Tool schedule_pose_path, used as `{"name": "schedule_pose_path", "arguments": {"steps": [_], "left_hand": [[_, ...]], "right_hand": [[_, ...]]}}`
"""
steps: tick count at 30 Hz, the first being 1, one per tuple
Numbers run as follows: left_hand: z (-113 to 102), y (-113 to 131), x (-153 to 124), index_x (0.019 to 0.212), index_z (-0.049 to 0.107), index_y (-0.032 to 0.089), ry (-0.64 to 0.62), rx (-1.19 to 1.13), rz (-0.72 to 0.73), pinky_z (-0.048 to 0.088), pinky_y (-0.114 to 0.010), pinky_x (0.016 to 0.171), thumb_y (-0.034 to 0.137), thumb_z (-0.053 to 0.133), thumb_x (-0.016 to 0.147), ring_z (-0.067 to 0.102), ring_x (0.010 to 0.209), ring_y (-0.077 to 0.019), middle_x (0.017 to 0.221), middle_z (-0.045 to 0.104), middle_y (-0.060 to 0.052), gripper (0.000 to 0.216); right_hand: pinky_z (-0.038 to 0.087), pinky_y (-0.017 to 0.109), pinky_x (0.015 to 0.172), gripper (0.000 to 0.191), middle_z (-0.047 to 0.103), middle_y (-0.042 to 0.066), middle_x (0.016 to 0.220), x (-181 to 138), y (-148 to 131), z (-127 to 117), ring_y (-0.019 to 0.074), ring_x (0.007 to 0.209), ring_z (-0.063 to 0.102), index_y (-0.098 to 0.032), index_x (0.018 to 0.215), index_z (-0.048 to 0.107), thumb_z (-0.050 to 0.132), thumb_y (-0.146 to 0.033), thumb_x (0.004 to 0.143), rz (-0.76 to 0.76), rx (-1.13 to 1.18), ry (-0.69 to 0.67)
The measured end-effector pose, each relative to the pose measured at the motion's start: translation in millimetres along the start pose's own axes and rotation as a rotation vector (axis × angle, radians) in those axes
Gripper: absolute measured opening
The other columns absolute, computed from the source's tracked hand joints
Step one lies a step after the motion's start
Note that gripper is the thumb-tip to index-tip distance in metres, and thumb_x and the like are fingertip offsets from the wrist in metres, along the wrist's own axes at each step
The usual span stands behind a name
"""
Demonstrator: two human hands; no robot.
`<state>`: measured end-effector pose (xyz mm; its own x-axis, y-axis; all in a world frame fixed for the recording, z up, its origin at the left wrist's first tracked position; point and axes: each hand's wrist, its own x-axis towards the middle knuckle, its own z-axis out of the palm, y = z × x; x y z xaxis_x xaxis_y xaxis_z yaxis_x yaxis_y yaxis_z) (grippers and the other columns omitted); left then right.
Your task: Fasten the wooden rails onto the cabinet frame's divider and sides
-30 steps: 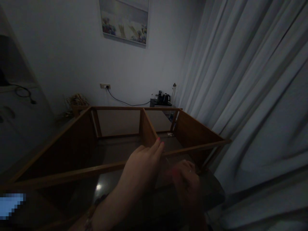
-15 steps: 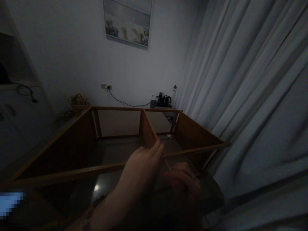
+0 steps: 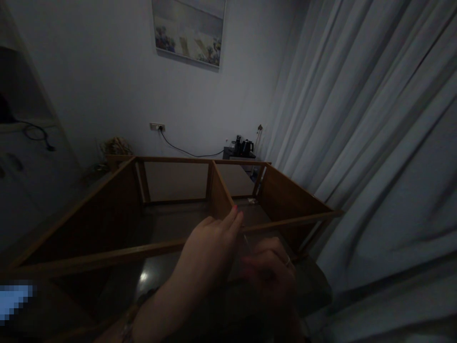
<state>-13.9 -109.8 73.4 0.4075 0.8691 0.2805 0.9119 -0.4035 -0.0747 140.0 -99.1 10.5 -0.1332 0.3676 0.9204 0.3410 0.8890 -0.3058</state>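
A brown wooden frame [image 3: 121,255] with side panels and a middle divider board [image 3: 218,193] spans the head view. My left hand [image 3: 212,243] is closed over its near rail where the divider meets it, fingertips at the divider's end. Just right of and below it, my right hand [image 3: 274,267], with a ring on one finger, is closed in a pinch and slightly blurred. A thin, pale rod [image 3: 247,241] sticks up from its fingers toward the underside of the rail. The rod's lower end is hidden, and its exact kind does not show in the dim light.
Grey curtains [image 3: 385,143] hang close on the right. At the back, a black kettle [image 3: 246,147] stands on a small cabinet, with a cable [image 3: 193,155] running to a wall socket [image 3: 157,126]. White cupboards [image 3: 35,181] are on the left. A picture [image 3: 189,33] hangs above.
My right hand has turned and shifted slightly, with the thin rod still in its fingers. My left hand stays in the same place on the rail.
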Motion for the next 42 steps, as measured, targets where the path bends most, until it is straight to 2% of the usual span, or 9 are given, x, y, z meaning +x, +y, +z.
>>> {"name": "schedule_pose_path", "arguments": {"steps": [2,5,10,14,17,21,25,33,42], "left_hand": [[-0.9,0.0,-0.2,0.138,0.045,0.012,0.0,0.001,-0.008,0.057,-0.035,0.084,0.016,0.057,0.084,0.07,0.1,-0.0237,0.147,0.041,-0.014,0.055],[-2.0,0.0,0.6,0.137,0.046,0.012,-0.008,-0.005,-0.012,0.057,-0.035,0.085,0.013,0.055,0.085,0.07,0.1,-0.0231,0.146,0.043,-0.013,0.053],[-2.0,1.1,1.9,0.135,0.048,0.013,0.0,0.0,-0.016,0.057,-0.036,0.084,0.01,0.053,0.085,0.071,0.096,-0.0225,0.144,0.046,-0.014,0.05],[2.0,2.0,0.4,0.135,0.048,0.013,0.038,-0.012,-0.014,0.056,-0.036,0.084,0.013,0.053,0.085,0.07,0.097,-0.0228,0.145,0.046,-0.014,0.05],[4.8,1.1,-0.3,0.134,0.049,0.012,0.063,-0.023,-0.001,0.056,-0.036,0.084,0.014,0.053,0.085,0.07,0.097,-0.0227,0.145,0.046,-0.015,0.049],[3.3,-0.5,-0.1,0.134,0.048,0.011,0.059,-0.04,0.025,0.056,-0.036,0.083,0.013,0.052,0.084,0.07,0.098,-0.0225,0.144,0.046,-0.016,0.05],[0.4,-0.1,0.4,0.135,0.047,0.011,0.026,-0.028,0.007,0.056,-0.037,0.083,0.012,0.051,0.084,0.07,0.098,-0.0234,0.145,0.046,-0.015,0.051],[6.1,-3.1,0.0,0.133,0.049,0.013,0.071,-0.055,0.022,0.055,-0.037,0.084,0.031,0.058,0.084,0.07,0.096,-0.0248,0.145,0.047,-0.014,0.053],[2.2,-1.6,-0.3,0.133,0.05,0.013,0.057,-0.047,-0.011,0.057,-0.035,0.077,0.027,0.059,0.085,0.072,0.089,-0.0236,0.142,0.05,-0.015,0.051]], "right_hand": [[0.048,0.024,0.052,0.014,0.058,-0.002,0.064,-0.7,0.3,5.5,0.0125,0.061,0.056,-0.022,0.075,0.061,0.063,-0.025,0.088,-0.019,-0.035,0.039],[0.048,0.024,0.052,0.009,0.063,-0.001,0.069,-5.9,2.2,12.8,0.0122,0.059,0.057,-0.022,0.092,0.061,0.055,-0.016,0.09,-0.03,-0.063,0.089],[0.053,0.026,0.058,0.019,0.07,0.003,0.085,-18.0,4.6,16.4,0.0136,0.07,0.065,-0.023,0.105,0.06,0.048,-0.014,0.093,0.115,-0.131,0.174],[0.053,0.024,0.05,0.015,0.07,0.0,0.077,-23.2,6.8,11.0,0.0129,0.061,0.065,-0.024,0.104,0.063,0.055,-0.019,0.092,0.066,-0.04,0.149],[0.057,0.025,0.057,0.018,0.072,0.001,0.078,-23.7,8.7,4.0,0.0144,0.067,0.069,-0.025,0.099,0.067,0.056,-0.013,0.09,0.01,-0.082,0.08],[0.059,0.026,0.062,0.029,0.075,0.003,0.087,-24.6,12.7,-2.7,0.0163,0.073,0.072,-0.024,0.112,0.066,0.055,-0.01,0.09,-0.047,-0.199,0.028],[0.055,0.025,0.053,0.041,0.074,0.001,0.072,-24.6,13.7,-2.0,0.0152,0.058,0.069,-0.024,0.125,0.057,0.054,-0.007,0.088,-0.115,-0.193,0.018],[0.055,0.022,0.056,0.031,0.07,-0.004,0.066,-18.9,0.2,3.4,0.0118,0.053,0.065,-0.026,0.119,0.057,0.048,-0.013,0.092,0.129,-0.06,0.001],[0.053,0.025,0.056,0.028,0.069,-0.002,0.068,-23.0,2.4,2.4,0.0134,0.058,0.065,-0.025,0.119,0.058,0.046,-0.017,0.095,0.102,-0.104,0.004]]}}
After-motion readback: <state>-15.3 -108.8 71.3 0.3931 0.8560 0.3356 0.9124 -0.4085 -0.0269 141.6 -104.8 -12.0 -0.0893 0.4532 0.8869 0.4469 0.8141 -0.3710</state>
